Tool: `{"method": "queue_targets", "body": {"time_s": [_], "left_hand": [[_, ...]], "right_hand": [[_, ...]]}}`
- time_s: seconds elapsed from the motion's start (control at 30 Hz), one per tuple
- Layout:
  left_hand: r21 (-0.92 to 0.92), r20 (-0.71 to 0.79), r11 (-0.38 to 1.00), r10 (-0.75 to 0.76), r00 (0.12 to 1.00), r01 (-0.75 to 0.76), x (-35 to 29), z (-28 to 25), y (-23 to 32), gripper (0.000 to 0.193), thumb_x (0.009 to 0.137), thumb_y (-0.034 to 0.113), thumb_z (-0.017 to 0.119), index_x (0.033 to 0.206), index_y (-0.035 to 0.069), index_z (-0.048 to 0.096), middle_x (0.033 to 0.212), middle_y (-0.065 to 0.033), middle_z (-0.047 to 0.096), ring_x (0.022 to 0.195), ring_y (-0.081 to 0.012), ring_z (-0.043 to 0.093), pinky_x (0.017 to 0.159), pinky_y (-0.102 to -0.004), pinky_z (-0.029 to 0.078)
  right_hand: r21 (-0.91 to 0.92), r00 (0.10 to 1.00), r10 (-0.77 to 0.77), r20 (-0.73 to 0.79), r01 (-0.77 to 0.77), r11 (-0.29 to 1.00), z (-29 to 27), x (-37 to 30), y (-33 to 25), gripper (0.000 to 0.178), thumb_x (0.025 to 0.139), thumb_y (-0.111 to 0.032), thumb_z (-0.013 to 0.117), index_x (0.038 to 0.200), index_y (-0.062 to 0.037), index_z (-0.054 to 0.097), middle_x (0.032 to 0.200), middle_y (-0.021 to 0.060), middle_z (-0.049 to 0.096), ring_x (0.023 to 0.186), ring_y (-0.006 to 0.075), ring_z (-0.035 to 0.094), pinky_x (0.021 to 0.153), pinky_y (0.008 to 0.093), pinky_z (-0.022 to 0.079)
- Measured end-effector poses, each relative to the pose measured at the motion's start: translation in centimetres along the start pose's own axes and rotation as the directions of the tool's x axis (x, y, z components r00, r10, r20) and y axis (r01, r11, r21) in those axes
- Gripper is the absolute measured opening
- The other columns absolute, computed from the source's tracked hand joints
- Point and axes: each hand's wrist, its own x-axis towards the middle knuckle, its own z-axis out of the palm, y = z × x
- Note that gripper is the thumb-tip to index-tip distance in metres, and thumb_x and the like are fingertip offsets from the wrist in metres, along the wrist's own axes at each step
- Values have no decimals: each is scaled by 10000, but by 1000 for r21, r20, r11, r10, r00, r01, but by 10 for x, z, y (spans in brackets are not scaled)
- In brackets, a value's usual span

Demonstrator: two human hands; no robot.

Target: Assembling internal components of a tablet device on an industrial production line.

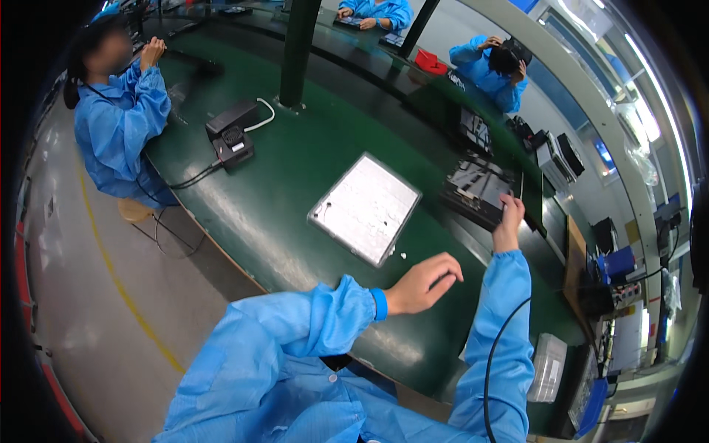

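Pinching the dark unit [474,186] by its near right corner, the right hand [509,223] needed steadiness; the left hand [423,285] looked empty, loosely curled.

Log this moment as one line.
left hand: empty, near white rectangular panel | right hand: touching edge of black-and-grey unit, grip unclear | panel: flat on green table

I see black fan box [235,146], stool [134,211] at left, red bin [430,62] far back, clear plastic box [548,369] lower right.
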Motion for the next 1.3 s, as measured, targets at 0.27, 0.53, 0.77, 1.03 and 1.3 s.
{"method": "queue_targets", "body": {"time_s": [0.27, 0.53, 0.77, 1.03, 1.3], "left_hand": [[-42, 189, 989, -130, 973, 140, -5, 6, -5, 126, 1006, 99, 539, 987, 6, 622, 995, -114, 615, 912, -270, 627, 815, -336, 502], [-39, 341, 987, -137, 930, 159, -8, 3, 0, 133, 1008, 122, 512, 975, 32, 605, 962, -128, 599, 870, -348, 623, 745, -418, 508], [-43, 395, 987, -128, 910, 158, -16, 7, -7, 131, 1007, 124, 511, 972, 18, 581, 947, -135, 591, 870, -344, 622, 751, -437, 503], [-73, 440, 968, -186, 878, 241, -12, 3, -10, 160, 1028, 142, 484, 1007, 14, 579, 951, -124, 596, 883, -335, 622, 785, -432, 505], [-89, 367, 972, -169, 915, 216, -14, 8, -6, 160, 1024, 153, 495, 988, 26, 586, 935, -143, 602, 838, -366, 616, 723, -444, 500]], "right_hand": [[115, 991, -80, -108, 93, 989, 162, 9, 89, 418, 768, 34, 708, 1117, -31, 489, 1188, 106, 595, 993, 214, 588, 887, 329, 484], [-487, 720, -537, 439, 694, 531, 166, 85, 46, 298, 850, -29, 655, 1133, -95, 593, 897, 141, 685, 953, 288, 689, 807, 385, 524], [-447, 430, -122, 894, 870, -208, 171, 171, 44, 403, 863, -49, 622, 1254, -135, 572, 1083, 179, 679, 1002, 380, 666, 840, 495, 538], [-364, 425, 217, 879, 891, -271, 196, 188, 32, 392, 825, -37, 605, 1204, -138, 605, 1011, 201, 694, 988, 400, 668, 859, 500, 521], [-302, 394, 216, 893, 882, -361, 204, 187, 37, 411, 790, -63, 682, 1187, -104, 582, 1042, 183, 687, 985, 387, 671, 839, 496, 537]]}}
